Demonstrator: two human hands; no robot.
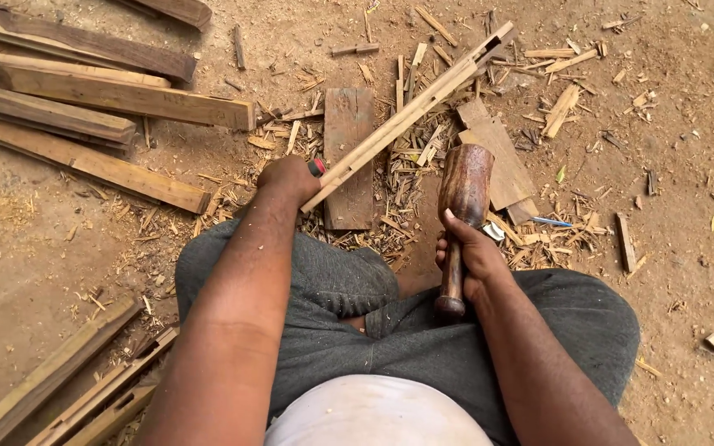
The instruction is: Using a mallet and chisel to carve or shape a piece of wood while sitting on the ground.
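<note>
Your left hand (288, 177) grips a red-handled tool (316, 168) against the long pale wooden strip (411, 113), which points up-right. Your right hand (471, 256) grips the dark wooden mallet (463, 198), head up.

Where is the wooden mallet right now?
In the head view the wooden mallet stands upright right of centre, gripped by its handle in the right hand, above the person's right knee and beside the long wooden strip.

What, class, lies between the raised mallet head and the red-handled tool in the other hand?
Nothing visible. The right hand holds the mallet upright, apart from the slat. The left hand grips the red-handled tool against that slat; only chip-strewn ground lies between.
</note>
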